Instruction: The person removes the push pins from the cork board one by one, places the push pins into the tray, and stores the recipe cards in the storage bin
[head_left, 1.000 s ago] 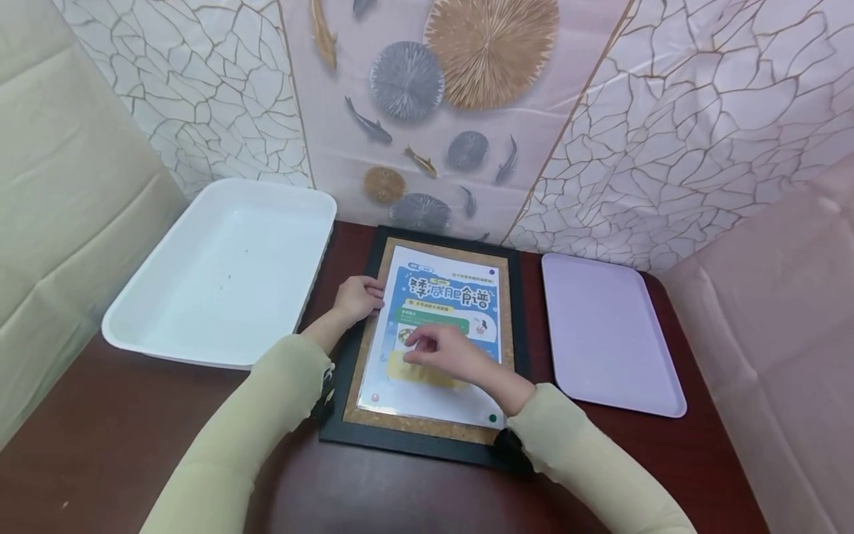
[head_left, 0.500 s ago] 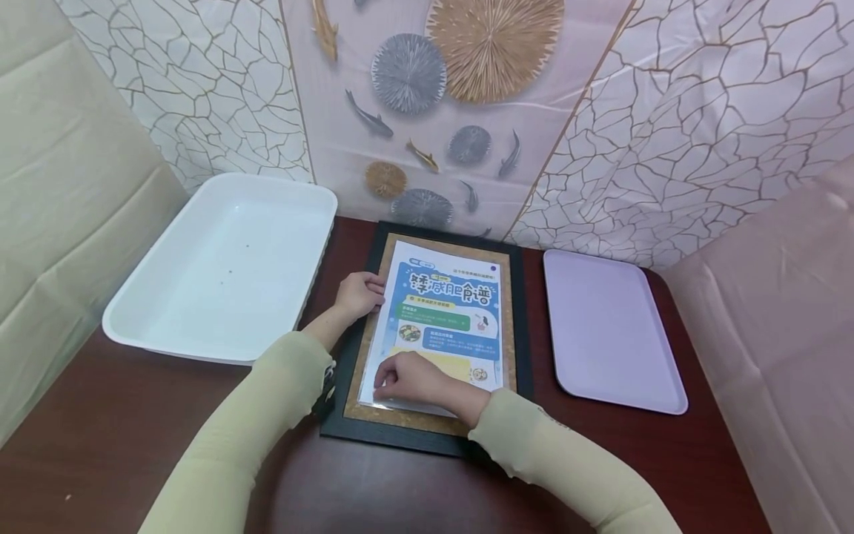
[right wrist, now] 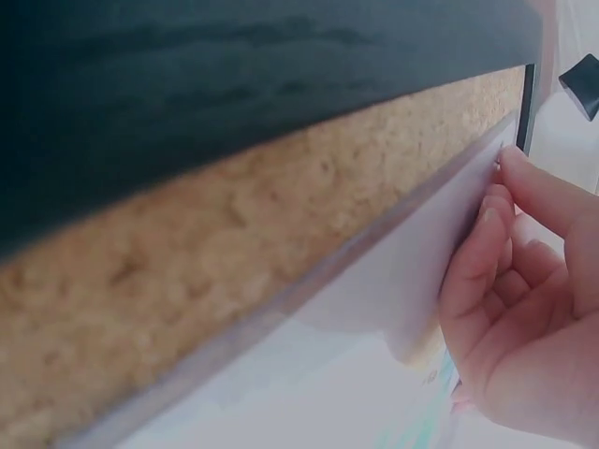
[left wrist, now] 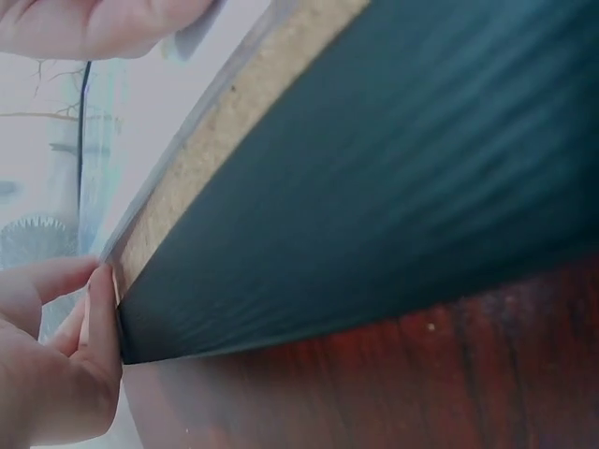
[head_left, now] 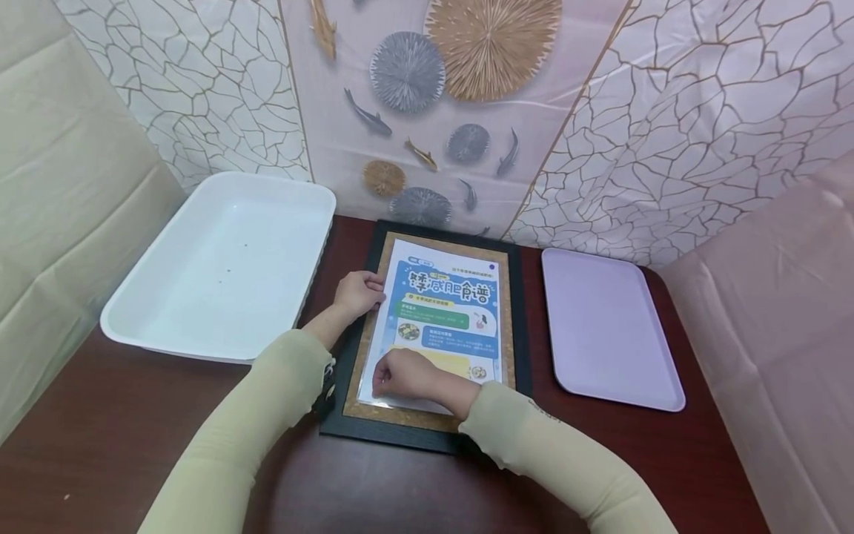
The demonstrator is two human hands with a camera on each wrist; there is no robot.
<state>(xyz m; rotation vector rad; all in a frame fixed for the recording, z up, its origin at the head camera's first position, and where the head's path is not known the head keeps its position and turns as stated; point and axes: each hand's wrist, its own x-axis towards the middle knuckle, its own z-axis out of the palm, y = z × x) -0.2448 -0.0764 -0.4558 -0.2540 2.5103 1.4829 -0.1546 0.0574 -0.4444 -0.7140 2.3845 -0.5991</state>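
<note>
A laminated poster [head_left: 445, 297] with blue, green and yellow print lies on a black-framed corkboard [head_left: 508, 311]. A purple pushpin [head_left: 491, 266] sits in its top right corner. My left hand [head_left: 359, 294] rests at the poster's left edge, thumb and fingertips touching the sheet and cork. Over the bottom left corner, my right hand [head_left: 403, 374] has its fingers curled. In the right wrist view, the thumb [right wrist: 538, 182] and forefinger pinch at that corner, on a small pushpin [right wrist: 498, 165] of which little shows. My right forearm hides the bottom right corner.
A deep white tray [head_left: 223, 282] stands on the dark red table [head_left: 133, 423] at left. A shallow lilac tray [head_left: 610, 334] lies at right. Patterned cloth [head_left: 407, 148] hangs behind the board, and plain cloth walls stand at both sides.
My right hand has moved down and left from the poster's middle to its bottom left corner, covering the pink pushpin there. My left hand has stayed in place.
</note>
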